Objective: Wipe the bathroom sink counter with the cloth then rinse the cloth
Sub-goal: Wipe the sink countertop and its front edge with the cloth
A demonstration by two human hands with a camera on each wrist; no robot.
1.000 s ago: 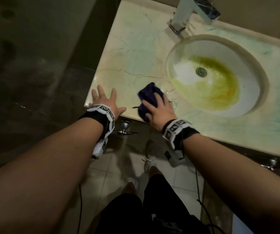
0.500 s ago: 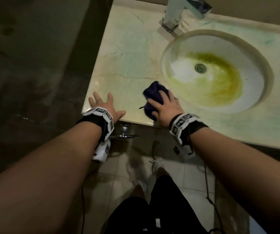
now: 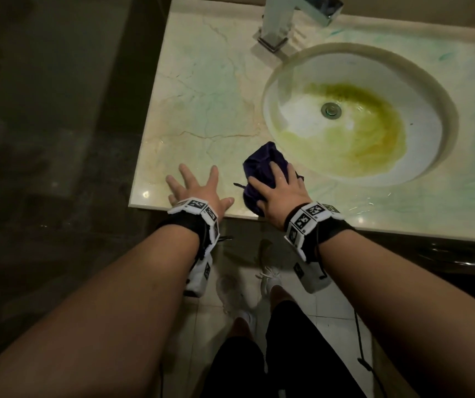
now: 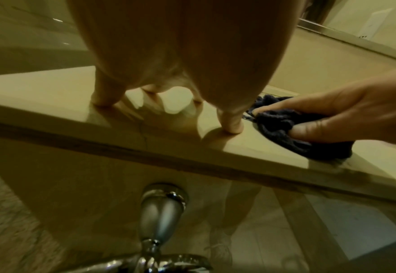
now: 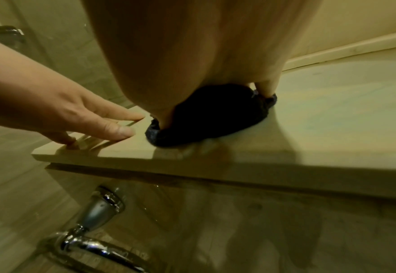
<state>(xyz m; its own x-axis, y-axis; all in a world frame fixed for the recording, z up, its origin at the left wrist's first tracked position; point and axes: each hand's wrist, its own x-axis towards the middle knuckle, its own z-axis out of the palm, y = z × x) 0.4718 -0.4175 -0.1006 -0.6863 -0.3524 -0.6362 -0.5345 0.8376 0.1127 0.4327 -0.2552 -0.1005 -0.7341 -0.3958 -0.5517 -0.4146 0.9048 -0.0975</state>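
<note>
Floor (image 3: pixel 58 139): dark tiling is seen at the far left, beside the worktop's end.
Worktop (image 3: pixel 202 110): a pale marbled slab with a thin crack; wet streaks are seen near its front edge.
Left hand (image 3: pixel 199 191): laid flat near the worktop's front left corner, fingers straight and spread wide, nothing held; the fingertips (image 4: pixel 232 127) are pressed on the stone.
Cabinet handle (image 4: pixel 161 208): a chrome knob is fixed on the cabinet front below the left hand.
Cloth (image 3: pixel 262 168): a dark purple rag, bunched on the worktop between the left hand and the sink, close to the front edge.
Right hand (image 3: pixel 282 193): pressed down on the cloth, with the thumb and fingers curled round its bunched edge, as the left wrist view shows.
Faucet (image 3: pixel 282 21): a square chrome tap is mounted behind the basin.
Sink (image 3: pixel 431 90): a round white basin sunk into the worktop, stained yellow-green round the drain (image 3: pixel 331 110).
</note>
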